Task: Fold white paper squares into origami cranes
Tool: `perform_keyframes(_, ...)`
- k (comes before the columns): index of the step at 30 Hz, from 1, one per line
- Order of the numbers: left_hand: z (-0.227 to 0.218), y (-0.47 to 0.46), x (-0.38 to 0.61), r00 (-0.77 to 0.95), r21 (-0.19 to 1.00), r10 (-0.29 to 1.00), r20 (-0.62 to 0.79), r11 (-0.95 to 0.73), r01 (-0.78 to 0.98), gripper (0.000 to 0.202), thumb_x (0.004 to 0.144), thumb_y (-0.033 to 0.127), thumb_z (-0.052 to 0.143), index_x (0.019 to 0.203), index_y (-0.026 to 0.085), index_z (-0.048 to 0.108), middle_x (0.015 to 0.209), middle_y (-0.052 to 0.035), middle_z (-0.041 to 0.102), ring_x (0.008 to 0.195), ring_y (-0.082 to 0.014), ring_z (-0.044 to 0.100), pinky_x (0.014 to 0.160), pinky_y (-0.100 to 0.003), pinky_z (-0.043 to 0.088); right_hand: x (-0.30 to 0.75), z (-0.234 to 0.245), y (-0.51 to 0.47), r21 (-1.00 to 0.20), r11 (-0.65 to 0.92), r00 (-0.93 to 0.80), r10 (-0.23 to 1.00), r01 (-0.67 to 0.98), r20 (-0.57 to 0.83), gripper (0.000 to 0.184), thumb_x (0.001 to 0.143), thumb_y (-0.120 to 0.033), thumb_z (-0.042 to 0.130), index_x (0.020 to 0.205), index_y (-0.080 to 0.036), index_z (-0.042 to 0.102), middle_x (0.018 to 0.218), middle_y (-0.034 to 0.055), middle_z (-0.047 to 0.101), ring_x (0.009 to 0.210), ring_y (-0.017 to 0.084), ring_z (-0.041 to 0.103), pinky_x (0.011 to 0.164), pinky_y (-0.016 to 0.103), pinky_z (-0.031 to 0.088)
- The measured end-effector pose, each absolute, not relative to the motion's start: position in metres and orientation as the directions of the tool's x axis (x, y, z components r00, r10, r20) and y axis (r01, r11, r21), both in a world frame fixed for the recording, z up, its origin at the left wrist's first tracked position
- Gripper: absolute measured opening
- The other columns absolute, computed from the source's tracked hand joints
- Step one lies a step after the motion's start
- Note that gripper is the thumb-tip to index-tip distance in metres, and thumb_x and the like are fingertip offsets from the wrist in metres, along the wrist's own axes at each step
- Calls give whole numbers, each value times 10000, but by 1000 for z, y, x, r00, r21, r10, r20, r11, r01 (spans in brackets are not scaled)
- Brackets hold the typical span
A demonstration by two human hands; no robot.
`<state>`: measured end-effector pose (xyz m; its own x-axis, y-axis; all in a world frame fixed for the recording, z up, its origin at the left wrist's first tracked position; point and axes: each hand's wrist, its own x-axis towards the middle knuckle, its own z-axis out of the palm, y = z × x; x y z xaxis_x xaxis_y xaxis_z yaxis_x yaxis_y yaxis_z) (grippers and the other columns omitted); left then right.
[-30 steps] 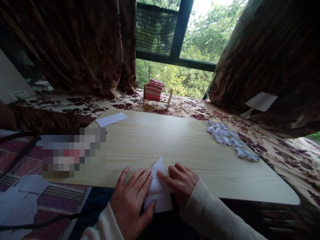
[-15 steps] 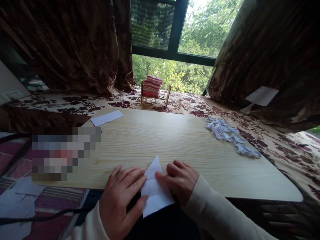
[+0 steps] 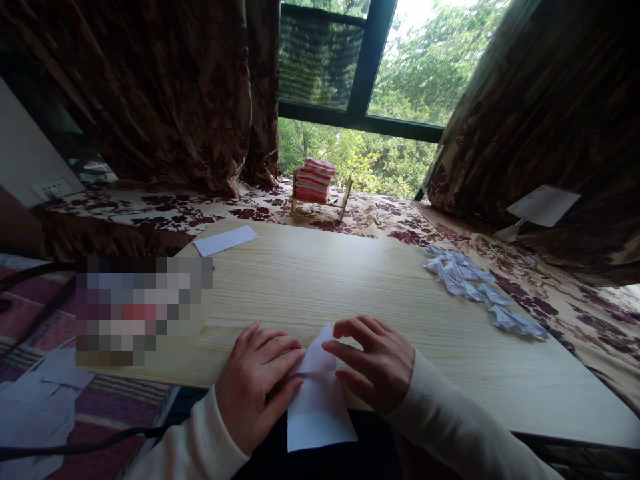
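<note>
A white sheet of paper (image 3: 320, 413) with folds and a pointed top lies at the table's near edge, its lower part hanging over. My left hand (image 3: 260, 383) holds the paper's left side, thumb below and fingers stretched along it above. On the other side, my right hand (image 3: 375, 363) has its fingers apart and slightly curled, with the fingertips beside the pointed upper part. Whether those fingertips touch the paper is hard to tell. Several folded white paper pieces (image 3: 463, 277) lie in a row at the table's right.
A flat white paper strip (image 3: 226, 241) rests at the table's (image 3: 310, 280) far left. Something pixelated (image 3: 140, 310) covers the left end. Beyond stands a small rack with folded red-and-white cloths (image 3: 315, 180); a white lamp (image 3: 543, 205) is at right. Loose papers (image 3: 45, 400) lie lower left.
My right thumb, earlier pressed on the paper, has come off its middle, and the right fingers have spread. The upper paper's outline has widened. The view has shifted slightly.
</note>
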<state>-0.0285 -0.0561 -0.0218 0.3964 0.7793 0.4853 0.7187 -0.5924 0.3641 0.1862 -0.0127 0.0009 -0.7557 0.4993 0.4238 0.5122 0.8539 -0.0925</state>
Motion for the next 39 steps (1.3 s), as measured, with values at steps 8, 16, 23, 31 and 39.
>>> perform_keyframes(8, -20, -55, -30, 361, 421, 796, 486, -576, 701, 245, 763, 204, 512, 991, 242, 595, 987, -9, 626, 962, -199, 504, 948, -431, 248, 167, -8, -9, 4, 896, -743, 367, 445, 560, 201, 816, -141, 486, 688, -202, 628, 703, 20, 582, 641, 135, 441, 564, 267, 296)
perform_keyframes(16, -18, -56, -28, 343, 445, 792, 506, -580, 683, 230, 783, 234, 495, 978, 257, 615, 956, -1, 625, 936, -193, 502, 927, -433, 259, 164, -8, -7, 76, 900, -771, 321, 429, 549, 208, 803, -104, 503, 632, -158, 607, 644, 19, 571, 610, 129, 422, 545, 270, 273)
perform_keyframes(23, -19, -57, -28, 375, 374, 767, 521, -600, 707, 256, 796, 221, 477, 1018, 246, 602, 972, -20, 621, 950, -196, 498, 944, -442, 267, 161, -5, -8, 104, 896, -777, 312, 432, 547, 233, 799, -82, 488, 607, -154, 599, 611, 22, 547, 602, 135, 411, 538, 277, 274)
perform_keyframes(31, -24, -70, -28, 349, 280, 747, 566, -572, 771, 288, 825, 193, 428, 1049, 277, 589, 1024, -30, 619, 1006, -202, 486, 996, -512, 195, 164, -9, -13, 108, 889, -790, 334, 446, 514, 240, 840, -130, 444, 664, -155, 604, 632, 29, 543, 608, 142, 410, 543, 283, 290)
perform_keyframes(39, -27, -75, -31, 426, 178, 724, 543, -595, 784, 334, 776, 222, 481, 1102, 216, 556, 1097, -78, 584, 1065, -249, 444, 983, -560, 187, 172, -18, -34, -30, 812, -718, 533, 583, 447, 217, 808, -139, 443, 974, -156, 581, 844, 74, 562, 763, 197, 449, 624, 323, 347)
